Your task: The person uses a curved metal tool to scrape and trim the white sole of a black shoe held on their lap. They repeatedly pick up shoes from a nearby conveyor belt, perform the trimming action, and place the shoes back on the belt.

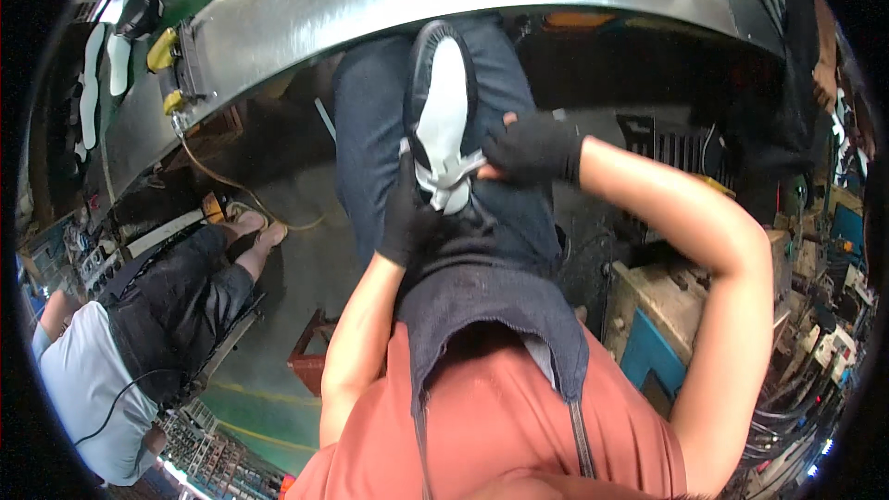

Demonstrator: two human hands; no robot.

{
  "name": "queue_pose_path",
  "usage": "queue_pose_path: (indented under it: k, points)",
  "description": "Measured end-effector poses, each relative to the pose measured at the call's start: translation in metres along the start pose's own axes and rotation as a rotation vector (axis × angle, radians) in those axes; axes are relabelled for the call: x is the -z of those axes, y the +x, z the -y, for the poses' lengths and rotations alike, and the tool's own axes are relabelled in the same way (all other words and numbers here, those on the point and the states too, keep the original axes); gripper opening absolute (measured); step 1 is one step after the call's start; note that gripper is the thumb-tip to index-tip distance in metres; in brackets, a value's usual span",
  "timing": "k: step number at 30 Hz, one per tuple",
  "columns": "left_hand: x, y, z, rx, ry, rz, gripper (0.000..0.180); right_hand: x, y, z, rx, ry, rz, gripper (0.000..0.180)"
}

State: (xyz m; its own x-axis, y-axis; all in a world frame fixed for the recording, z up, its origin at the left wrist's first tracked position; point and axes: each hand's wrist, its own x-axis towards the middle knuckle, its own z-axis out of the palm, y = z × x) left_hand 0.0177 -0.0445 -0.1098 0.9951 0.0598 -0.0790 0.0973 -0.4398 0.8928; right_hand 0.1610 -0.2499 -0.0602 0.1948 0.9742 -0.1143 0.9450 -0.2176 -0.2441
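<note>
Both gloved hands, left hand [407, 213] and right hand [532, 148], apparently gripping shoe [442, 111].

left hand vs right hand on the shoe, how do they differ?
The left hand comes up from below and grips the shoe at its near end, on its left side; the right hand reaches across from the right and meets the shoe's right edge. The left forearm runs nearly straight up; the right arm is bent sharply at the elbow. Both wear black gloves and touch the shoe's pale sole near the lap.
</note>
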Motion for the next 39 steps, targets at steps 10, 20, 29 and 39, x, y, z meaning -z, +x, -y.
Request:
queue_pose_path:
  k: [10,20,29,39]
  points:
    - [-0.033,0.029,-0.007,-0.224,-0.013,-0.34,0.052,0.064,0.003,0.0,-0.415,0.757,0.674,0.045]
    - [0.025,0.055,-0.021,-0.119,0.35,0.108,0.046,0.025,0.019,0.041,0.131,0.397,0.004,0.03]
    - [0.039,0.076,-0.023,0.475,-1.109,0.175,0.052,0.044,0.008,0.018,-0.567,1.422,0.053,0.054]
    - [-0.017,0.065,-0.001,0.137,-0.676,-0.134,0.04,-0.001,-0.011,0.048,-0.348,0.367,-0.494,0.031]
